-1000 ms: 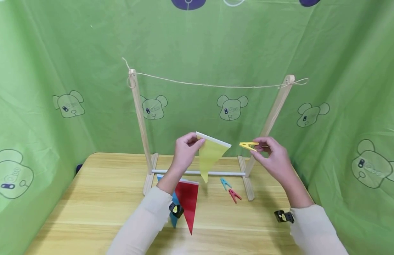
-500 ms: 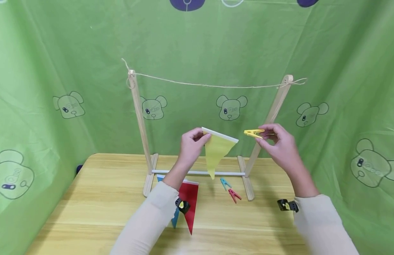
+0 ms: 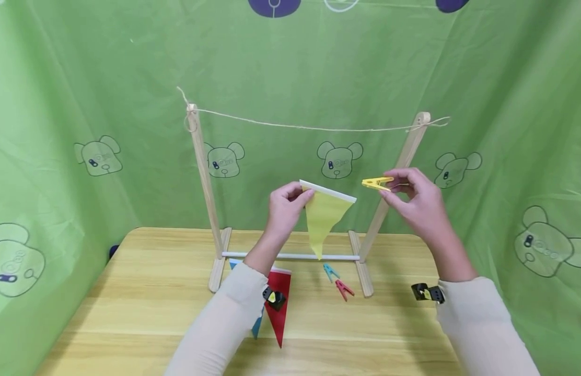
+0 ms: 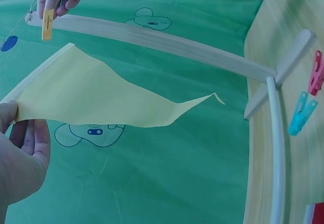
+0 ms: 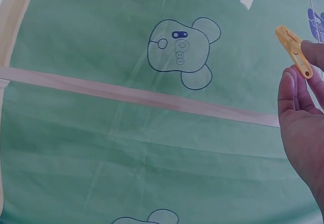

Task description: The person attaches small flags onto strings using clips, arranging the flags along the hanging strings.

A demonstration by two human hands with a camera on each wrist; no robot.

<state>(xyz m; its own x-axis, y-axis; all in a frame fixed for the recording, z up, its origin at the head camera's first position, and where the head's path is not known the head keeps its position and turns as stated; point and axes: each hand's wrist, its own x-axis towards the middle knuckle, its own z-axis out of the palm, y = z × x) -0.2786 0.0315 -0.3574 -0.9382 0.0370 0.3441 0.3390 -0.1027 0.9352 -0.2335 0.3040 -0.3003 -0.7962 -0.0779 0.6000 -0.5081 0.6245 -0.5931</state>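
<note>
My left hand [image 3: 283, 206] pinched the yellow flag [image 3: 324, 218] by its white top edge, below the string [image 3: 309, 127]. Just to its right, my right hand [image 3: 415, 201] pinched the yellow peg [image 3: 377, 183], clear of the flag, in front of the right post [image 3: 395, 183].

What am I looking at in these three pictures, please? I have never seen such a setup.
A person works with two bare hands; there is no machine. The large picture comes from a camera on the head, the other two from cameras on each wrist. The left hand pinches a corner of a yellow flag. The right hand pinches a yellow clothespin. Behind them a wooden frame carries a string between its two posts. On the table lie a red flag, a blue flag partly under it, a blue clothespin and a red clothespin.
</note>
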